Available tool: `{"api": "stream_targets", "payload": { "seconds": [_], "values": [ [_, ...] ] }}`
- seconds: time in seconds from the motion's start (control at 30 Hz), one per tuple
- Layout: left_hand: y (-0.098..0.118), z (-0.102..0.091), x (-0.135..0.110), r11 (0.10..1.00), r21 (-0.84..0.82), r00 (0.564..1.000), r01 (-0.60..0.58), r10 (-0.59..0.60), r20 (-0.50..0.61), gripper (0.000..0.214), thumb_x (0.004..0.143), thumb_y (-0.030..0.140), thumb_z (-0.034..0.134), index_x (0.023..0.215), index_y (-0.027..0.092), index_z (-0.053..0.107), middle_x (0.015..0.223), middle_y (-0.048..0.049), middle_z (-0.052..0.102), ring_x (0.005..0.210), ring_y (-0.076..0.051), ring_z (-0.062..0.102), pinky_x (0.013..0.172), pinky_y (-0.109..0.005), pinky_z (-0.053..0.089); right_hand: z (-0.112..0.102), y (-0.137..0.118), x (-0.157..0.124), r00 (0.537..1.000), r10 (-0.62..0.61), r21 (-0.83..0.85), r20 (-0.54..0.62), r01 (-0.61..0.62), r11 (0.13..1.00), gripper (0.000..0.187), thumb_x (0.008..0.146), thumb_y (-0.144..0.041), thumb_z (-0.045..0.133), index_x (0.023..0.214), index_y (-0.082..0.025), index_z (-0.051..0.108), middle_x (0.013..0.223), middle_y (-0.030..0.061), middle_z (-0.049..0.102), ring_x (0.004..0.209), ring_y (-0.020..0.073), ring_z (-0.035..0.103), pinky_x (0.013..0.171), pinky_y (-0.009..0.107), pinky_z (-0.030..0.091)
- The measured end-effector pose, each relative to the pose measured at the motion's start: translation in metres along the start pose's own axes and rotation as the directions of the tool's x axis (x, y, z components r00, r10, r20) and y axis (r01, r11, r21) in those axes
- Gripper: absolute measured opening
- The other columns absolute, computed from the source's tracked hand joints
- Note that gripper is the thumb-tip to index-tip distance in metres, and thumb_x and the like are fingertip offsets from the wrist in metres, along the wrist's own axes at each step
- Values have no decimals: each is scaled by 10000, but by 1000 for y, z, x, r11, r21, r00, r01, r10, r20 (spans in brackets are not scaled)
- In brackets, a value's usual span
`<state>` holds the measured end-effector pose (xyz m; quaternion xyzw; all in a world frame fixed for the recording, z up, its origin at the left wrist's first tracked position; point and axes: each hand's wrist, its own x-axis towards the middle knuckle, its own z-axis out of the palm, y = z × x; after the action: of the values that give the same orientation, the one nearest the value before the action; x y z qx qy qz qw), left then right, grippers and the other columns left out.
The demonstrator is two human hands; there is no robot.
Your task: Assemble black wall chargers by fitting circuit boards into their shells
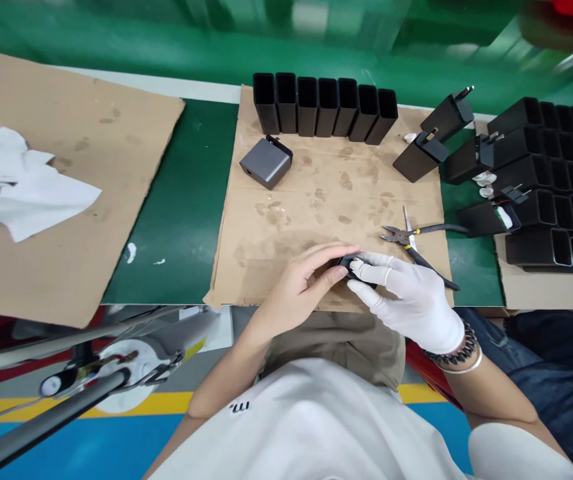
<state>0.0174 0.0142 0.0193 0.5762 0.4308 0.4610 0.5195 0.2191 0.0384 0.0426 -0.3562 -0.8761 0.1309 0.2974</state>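
My bare left hand is closed around a small black charger casing near the front edge of the cardboard mat. The white-gloved right hand pinches the same casing from the other side, its fingers pressed onto the top. Most of the casing is hidden between the hands. Just beyond my right hand lie diagonal cutters with black handles, their jaws apart, crossing a thin metal tool. A grey charger block sits on the mat at the back left.
Several hollow black casings stand in a row at the back. Black chargers with plug pins stand at right, beside stacked open casings. White cloth lies on the left cardboard. Another person's leg shows at right.
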Motion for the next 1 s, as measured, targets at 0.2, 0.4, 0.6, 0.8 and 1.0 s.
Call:
{"api": "stream_targets", "payload": {
  "seconds": [0.2, 0.4, 0.6, 0.8, 1.0],
  "values": [
    [-10, 1, -5, 979, -200, 989, 28, -56, -137, 312, 1010, 362, 641, 1294, 247, 696, 1273, -86, 762, 1203, -212, 722, 1084, -354, 566, -20, -7, 8, 998, -63, -134, 16, 64, 989, 120, 970, -248, 669, 1066, -234, 739, 1064, 48, 823, 793, 172, 800, 671, 247, 616],
    [-12, -1, -6, 977, -207, 922, -44, -40, -386, 245, 992, 344, 676, 1203, 224, 714, 1098, -56, 786, 1073, -160, 744, 999, -285, 587, -12, -9, 7, 1000, 16, -251, 5, -14, 968, 185, 984, -241, 619, 1075, -217, 778, 1100, 82, 814, 769, 198, 789, 620, 273, 569],
    [-11, -2, -6, 991, -131, 948, 11, -52, -315, 226, 993, 311, 668, 1198, 222, 704, 1127, -55, 781, 1107, -151, 730, 1039, -271, 560, 5, 0, 5, 995, 80, -232, 58, -65, 970, 214, 967, -259, 653, 1144, -240, 772, 1117, 74, 810, 831, 190, 787, 664, 255, 566],
    [-12, -1, -9, 995, -103, 944, 3, -37, -327, 229, 1002, 324, 649, 1201, 225, 704, 1129, -69, 783, 1104, -181, 740, 1014, -312, 584, 8, -3, 7, 965, 204, -201, 167, -169, 965, 372, 919, -393, 713, 1269, -270, 728, 1234, 88, 776, 977, 216, 769, 702, 254, 563],
    [-11, 2, -6, 992, -122, 959, 20, -53, -277, 205, 1015, 291, 635, 1197, 230, 707, 1193, -59, 766, 1170, -165, 711, 1088, -298, 540, 15, -5, 6, 965, 214, -224, 150, -178, 958, 378, 925, -396, 702, 1279, -265, 723, 1234, 90, 774, 967, 214, 767, 697, 256, 557]
  ]
}}
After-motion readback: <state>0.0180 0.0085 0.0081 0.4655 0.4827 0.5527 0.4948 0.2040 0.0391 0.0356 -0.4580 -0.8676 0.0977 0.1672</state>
